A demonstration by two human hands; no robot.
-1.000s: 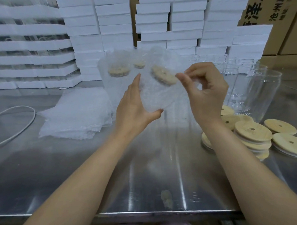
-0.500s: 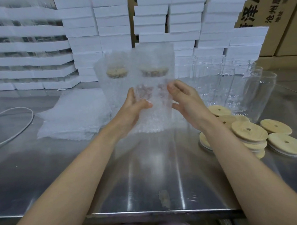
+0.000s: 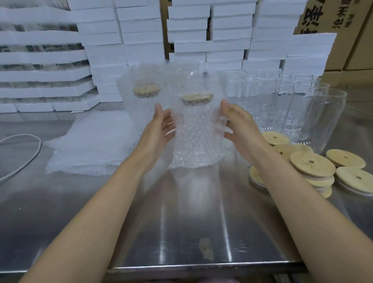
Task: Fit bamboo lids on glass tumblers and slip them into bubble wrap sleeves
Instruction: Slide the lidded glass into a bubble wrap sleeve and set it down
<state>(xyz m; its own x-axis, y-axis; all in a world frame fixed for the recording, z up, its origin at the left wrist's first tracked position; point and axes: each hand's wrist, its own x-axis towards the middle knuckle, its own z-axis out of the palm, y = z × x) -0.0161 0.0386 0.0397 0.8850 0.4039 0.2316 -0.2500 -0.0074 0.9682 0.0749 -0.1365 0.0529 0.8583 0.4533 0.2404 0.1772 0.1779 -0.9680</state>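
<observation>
Lids [image 3: 312, 164] heaped beside bare tumblers [image 3: 325, 118].

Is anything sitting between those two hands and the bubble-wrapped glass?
Nothing visible. The left hand and right hand lie directly against the sides of the wrapped tumbler, which stands on the steel table. Only its own bubble wrap sleeve separates them from the glass.

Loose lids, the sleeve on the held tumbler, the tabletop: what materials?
Loose lids: bamboo or light wood by the look, matte, faint grain, centre hole; the pale ring underneath may be silicone.
Sleeve: clear bubble wrap, glossy plastic film with rows of bubbles.
Tabletop: probably stainless steel, brushed finish, streaky reflections.
</observation>
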